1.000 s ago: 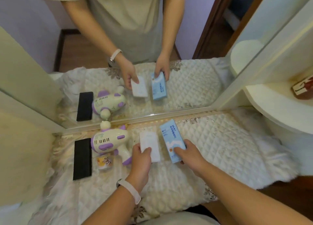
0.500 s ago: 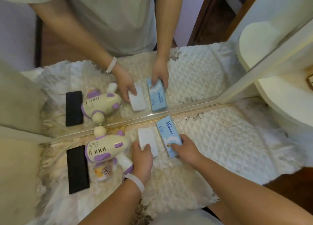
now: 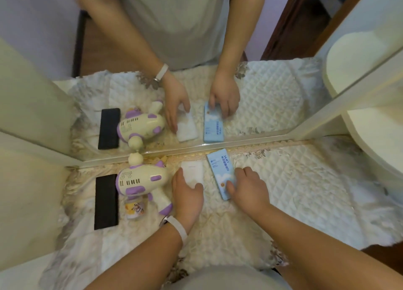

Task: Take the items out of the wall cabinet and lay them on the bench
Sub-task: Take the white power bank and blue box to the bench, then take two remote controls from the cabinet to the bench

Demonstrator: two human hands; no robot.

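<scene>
A white box point(image 3: 192, 172) and a light blue box point(image 3: 220, 169) lie flat, side by side, on the quilted bench cover point(image 3: 294, 191), close to the mirror's lower edge. My left hand point(image 3: 187, 198) covers the near end of the white box, thumb on its left side and fingers on top. My right hand point(image 3: 248, 189) holds the near end of the blue box with the fingertips pressed on its printed face. Both boxes touch the cover.
Left of my hands lie a cream and purple toy gun point(image 3: 139, 178), a small clear jar point(image 3: 135, 209) under it, and a black flat block point(image 3: 105, 201). A mirror point(image 3: 272, 97) rises behind the bench. A white rounded shelf point(image 3: 381, 137) juts out at right.
Both hands have pushed the two boxes further back toward the mirror and lowered them flat onto the cover. The camera has tilted further down.
</scene>
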